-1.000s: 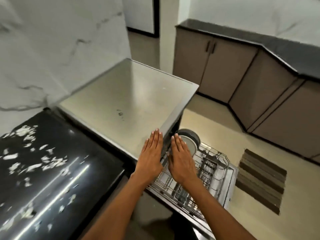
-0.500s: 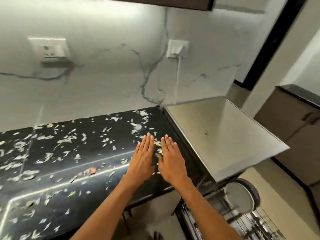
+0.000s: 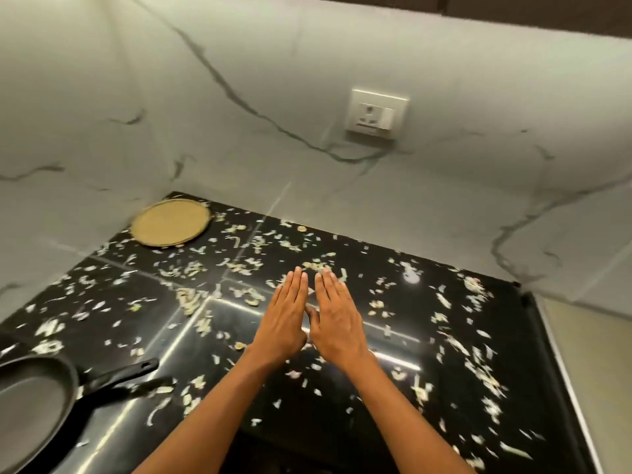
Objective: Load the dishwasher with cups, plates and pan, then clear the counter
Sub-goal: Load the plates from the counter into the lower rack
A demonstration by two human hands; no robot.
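Now the left hand (image 3: 286, 323) and the right hand (image 3: 337, 322) are flat, fingers straight, side by side over the black surface (image 3: 393, 422), holding nothing. To the left of the hands, near the front edge, the pan (image 3: 32, 401) waits among the vegetable scraps (image 3: 191, 301). I think it is better to lift it by its handle (image 3: 118, 374), level, before sweeping the scraps together.
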